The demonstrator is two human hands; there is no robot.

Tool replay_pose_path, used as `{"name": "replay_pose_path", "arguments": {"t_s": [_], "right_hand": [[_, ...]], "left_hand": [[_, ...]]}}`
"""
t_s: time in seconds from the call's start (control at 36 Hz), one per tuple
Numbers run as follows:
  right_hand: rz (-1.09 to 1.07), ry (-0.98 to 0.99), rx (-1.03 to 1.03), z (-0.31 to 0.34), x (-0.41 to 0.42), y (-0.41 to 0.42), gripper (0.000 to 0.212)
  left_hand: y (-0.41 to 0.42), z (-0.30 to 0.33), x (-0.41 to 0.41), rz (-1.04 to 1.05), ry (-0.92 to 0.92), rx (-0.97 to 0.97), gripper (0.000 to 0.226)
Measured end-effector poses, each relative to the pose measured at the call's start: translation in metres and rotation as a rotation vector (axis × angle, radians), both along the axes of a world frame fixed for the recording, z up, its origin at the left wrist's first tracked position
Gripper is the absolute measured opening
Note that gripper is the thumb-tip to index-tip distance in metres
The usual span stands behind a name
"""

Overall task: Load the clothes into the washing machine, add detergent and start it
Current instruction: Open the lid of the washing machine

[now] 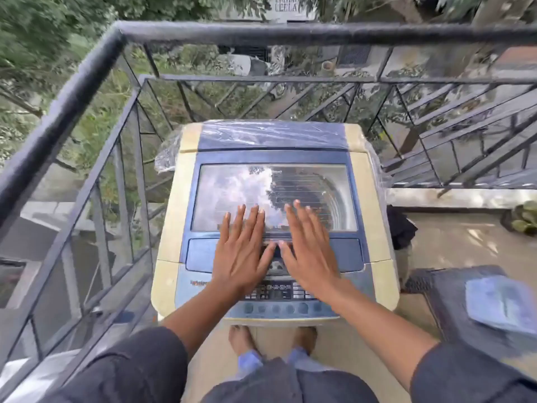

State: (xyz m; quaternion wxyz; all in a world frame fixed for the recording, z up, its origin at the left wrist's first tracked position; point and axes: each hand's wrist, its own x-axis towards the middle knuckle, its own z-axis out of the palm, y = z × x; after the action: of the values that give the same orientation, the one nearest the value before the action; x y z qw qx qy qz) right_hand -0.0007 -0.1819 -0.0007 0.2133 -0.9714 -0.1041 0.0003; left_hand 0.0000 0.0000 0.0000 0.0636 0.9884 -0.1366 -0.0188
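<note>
A cream and blue top-loading washing machine stands on a balcony in front of me, its glass lid closed. My left hand and my right hand lie flat, palms down, on the lid's front edge, fingers spread, thumbs nearly touching. Neither holds anything. The control panel with buttons and a display shows just below my wrists. A folded blue cloth rests on a dark wicker stand to the right. A dark garment hangs beside the machine's right side. No detergent is visible.
A black metal railing encloses the balcony on the left and behind the machine. Plastic wrap covers the machine's rear. Green fruit lies at the right edge on the floor. My bare feet stand close to the machine's front.
</note>
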Motion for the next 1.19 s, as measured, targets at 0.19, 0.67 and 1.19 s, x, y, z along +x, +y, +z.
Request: {"name": "replay_pose_path", "arguments": {"t_s": [0.19,0.67,1.19], "right_hand": [[0.103,-0.158,-0.04,-0.018,-0.039,-0.007,0.054],[0.139,0.033,-0.054,-0.018,-0.039,-0.004,0.03],[0.116,-0.286,0.17,0.023,-0.032,-0.009,0.035]], "left_hand": [[0.008,-0.003,-0.041,-0.154,-0.105,-0.054,0.049],[0.011,-0.011,-0.05,-0.123,-0.025,-0.1,0.028],[0.003,0.047,-0.042,-0.032,-0.142,-0.272,0.027]]}}
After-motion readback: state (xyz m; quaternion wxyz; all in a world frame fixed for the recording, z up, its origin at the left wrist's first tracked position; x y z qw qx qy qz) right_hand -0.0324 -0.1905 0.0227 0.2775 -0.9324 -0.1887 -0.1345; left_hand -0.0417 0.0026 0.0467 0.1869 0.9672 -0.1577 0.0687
